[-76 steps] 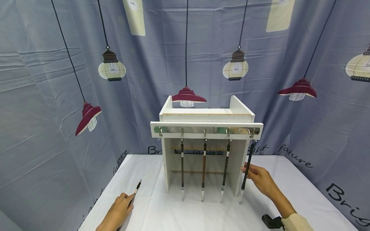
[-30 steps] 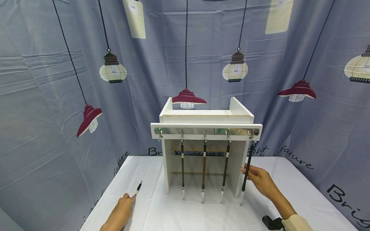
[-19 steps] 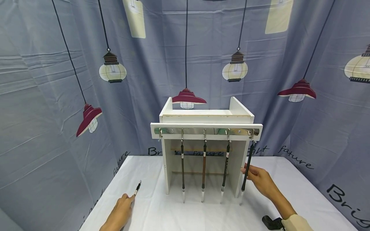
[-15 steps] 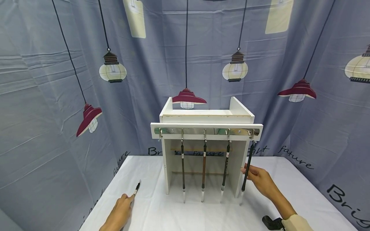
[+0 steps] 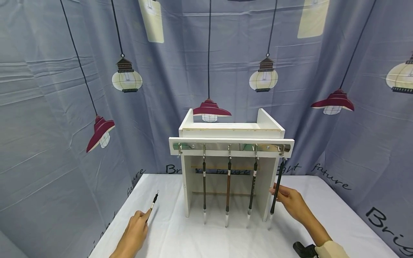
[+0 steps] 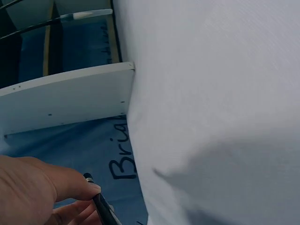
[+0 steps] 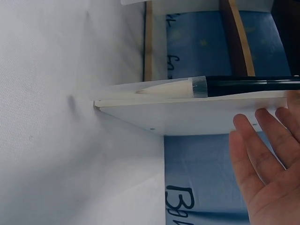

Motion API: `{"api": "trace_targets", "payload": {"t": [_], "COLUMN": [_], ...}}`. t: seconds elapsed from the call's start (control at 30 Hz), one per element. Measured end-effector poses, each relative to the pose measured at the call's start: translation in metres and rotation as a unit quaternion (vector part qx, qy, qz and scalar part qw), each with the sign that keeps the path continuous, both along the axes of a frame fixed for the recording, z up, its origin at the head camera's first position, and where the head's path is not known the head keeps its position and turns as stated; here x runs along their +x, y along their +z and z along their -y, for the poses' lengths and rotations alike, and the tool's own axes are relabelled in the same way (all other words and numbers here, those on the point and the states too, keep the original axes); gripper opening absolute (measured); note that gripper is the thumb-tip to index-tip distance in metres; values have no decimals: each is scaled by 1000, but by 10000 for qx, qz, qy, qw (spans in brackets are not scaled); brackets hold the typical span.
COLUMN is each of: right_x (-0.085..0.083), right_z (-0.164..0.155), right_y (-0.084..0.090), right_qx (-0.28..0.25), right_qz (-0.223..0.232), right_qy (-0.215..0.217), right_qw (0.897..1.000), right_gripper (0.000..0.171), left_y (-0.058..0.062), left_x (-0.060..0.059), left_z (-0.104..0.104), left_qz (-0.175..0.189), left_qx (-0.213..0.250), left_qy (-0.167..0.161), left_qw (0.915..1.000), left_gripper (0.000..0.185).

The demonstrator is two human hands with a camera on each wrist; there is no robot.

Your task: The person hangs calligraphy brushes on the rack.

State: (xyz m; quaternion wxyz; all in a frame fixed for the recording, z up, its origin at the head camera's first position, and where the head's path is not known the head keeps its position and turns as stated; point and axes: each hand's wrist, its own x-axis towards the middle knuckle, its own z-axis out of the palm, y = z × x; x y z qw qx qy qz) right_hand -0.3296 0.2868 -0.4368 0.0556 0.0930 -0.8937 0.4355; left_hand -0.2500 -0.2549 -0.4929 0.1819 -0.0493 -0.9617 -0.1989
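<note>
A white rack (image 5: 230, 133) stands on the white table (image 5: 200, 243), with a metal hook rail (image 5: 238, 147) across its front. Brushes hang tip-down from the hooks. My right hand (image 5: 290, 202) pinches the rightmost hanging brush (image 5: 278, 179) partway down its dark handle. In the right wrist view that brush (image 7: 243, 84) lies along the rack's side panel (image 7: 187, 115), and the other fingers (image 7: 262, 154) are straight. My left hand (image 5: 134, 229), at the front left, pinches a loose brush (image 5: 152, 206) by its handle. The left wrist view shows my left hand's fingers (image 6: 51, 187) closed on the black shaft (image 6: 104, 212).
Three more brushes (image 5: 228, 186) hang from the middle hooks; the leftmost hook (image 5: 178, 150) is bare. A grey curtain (image 5: 64, 107) printed with lamps surrounds the table on three sides. A small black device (image 5: 303, 249) sits by my right wrist.
The far end of the loose brush in my left hand has risen slightly off the table. My right hand has stayed on the rightmost hanging brush.
</note>
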Motion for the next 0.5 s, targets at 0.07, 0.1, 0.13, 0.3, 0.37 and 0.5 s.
{"api": "trace_targets", "payload": {"t": [0.07, 0.1, 0.13, 0.3, 0.37, 0.5], "right_x": [0, 0, 0, 0, 0, 0], "right_z": [0, 0, 0, 1, 1, 0], "right_y": [0, 0, 0, 0, 0, 0], "right_qx": [5, 5, 6, 9, 15, 37], "right_qz": [0, 5, 12, 46, 43, -19], "right_qy": [-14, -18, -26, -41, -33, -41], "right_qw": [10000, 10000, 10000, 10000, 10000, 10000], "right_gripper": [69, 69, 69, 70, 69, 68], "left_y": [4, 6, 8, 17, 23, 35], "left_x": [3, 5, 7, 16, 20, 28], "left_z": [-2, -4, -5, -12, -16, -25], "left_qz": [-63, -122, -163, -447, -591, -931], "left_qx": [31, 36, 46, 78, 129, 238], "left_qy": [5, 10, 21, -2, -32, -128], "left_qw": [10000, 9999, 9999, 9990, 9982, 9953], "left_gripper": [45, 45, 46, 48, 50, 52]}}
